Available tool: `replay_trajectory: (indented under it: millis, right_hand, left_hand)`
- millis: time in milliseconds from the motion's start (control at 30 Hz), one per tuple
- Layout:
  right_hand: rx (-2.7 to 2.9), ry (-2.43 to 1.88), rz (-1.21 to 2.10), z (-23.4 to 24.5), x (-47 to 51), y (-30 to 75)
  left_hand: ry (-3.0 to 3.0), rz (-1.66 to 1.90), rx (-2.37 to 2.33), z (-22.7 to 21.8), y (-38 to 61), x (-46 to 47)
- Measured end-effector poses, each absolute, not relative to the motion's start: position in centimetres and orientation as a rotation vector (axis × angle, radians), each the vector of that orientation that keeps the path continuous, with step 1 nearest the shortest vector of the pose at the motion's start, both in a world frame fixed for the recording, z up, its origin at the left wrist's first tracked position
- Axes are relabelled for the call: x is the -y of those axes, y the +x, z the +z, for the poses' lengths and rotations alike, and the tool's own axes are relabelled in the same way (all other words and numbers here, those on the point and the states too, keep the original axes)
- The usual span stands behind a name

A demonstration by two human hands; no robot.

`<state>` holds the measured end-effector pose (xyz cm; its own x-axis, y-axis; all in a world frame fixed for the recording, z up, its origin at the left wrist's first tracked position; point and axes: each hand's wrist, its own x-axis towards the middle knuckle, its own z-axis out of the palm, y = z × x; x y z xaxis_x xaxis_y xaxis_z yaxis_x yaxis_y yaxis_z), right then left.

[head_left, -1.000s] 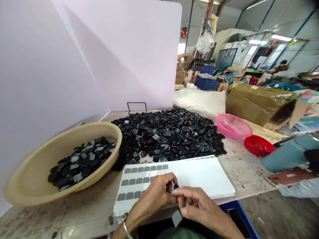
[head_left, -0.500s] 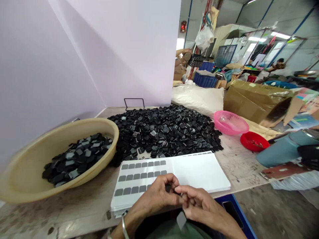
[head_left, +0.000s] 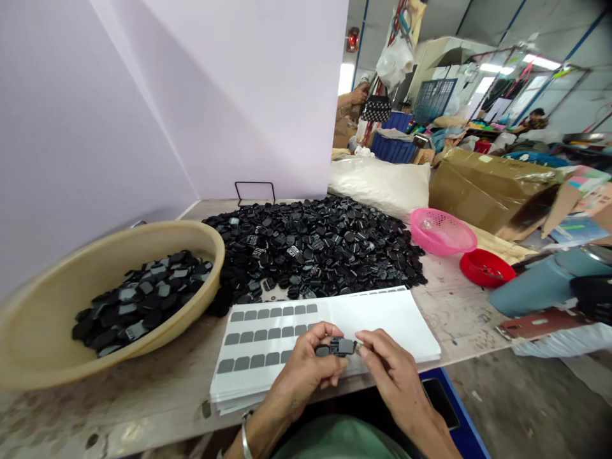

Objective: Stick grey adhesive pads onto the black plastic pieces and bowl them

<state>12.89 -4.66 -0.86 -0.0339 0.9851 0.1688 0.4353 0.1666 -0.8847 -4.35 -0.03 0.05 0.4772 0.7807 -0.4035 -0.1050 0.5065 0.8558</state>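
Observation:
My left hand (head_left: 308, 360) is closed around small black plastic pieces (head_left: 322, 350), above the front edge of the sticker sheets. A rounded grey sticker (head_left: 345, 345) lies on the piece nearest my right hand. My right hand (head_left: 389, 360) pinches at the right end of that piece; something small and pale shows at its fingertips, too small to name. Under my hands, a stack of white sheets (head_left: 377, 322) carries rows of grey rounded stickers (head_left: 261, 336) on its left half; its right half shows plain white.
A large heap of black pieces (head_left: 315, 248) spreads behind the sheets. Left stands a cream basin (head_left: 29, 338) with more pieces. A pink basket (head_left: 442, 233), red bowl (head_left: 485, 268) and blue-grey bottle (head_left: 530, 290) are at right. A blue tray (head_left: 461, 414) sits below the table edge.
The grey sticker that hung below my right fingers now lies on the black piece. Both hands have risen slightly, and my right hand has shifted right, away from my left.

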Motion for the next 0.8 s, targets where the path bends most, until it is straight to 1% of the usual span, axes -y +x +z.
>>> replay_trajectory:
  millis: [100, 233, 800]
  right_hand:
    - [1.710, -1.371, 0.652, -1.23, 4.62, 12.59]
    - [1.796, -1.368, 0.552, -1.40, 4.69, 12.36]
    - [1.861, -1.367, 0.511, -1.72, 4.62, 12.43]
  left_hand:
    - [0.851, 0.633, -0.907, 0.12, -4.21, 0.12]
    - [0.816, 0.625, -0.896, 0.27, -4.04, 0.09]
    - [0.861, 0.635, -0.880, -0.08, -3.59, -0.08]
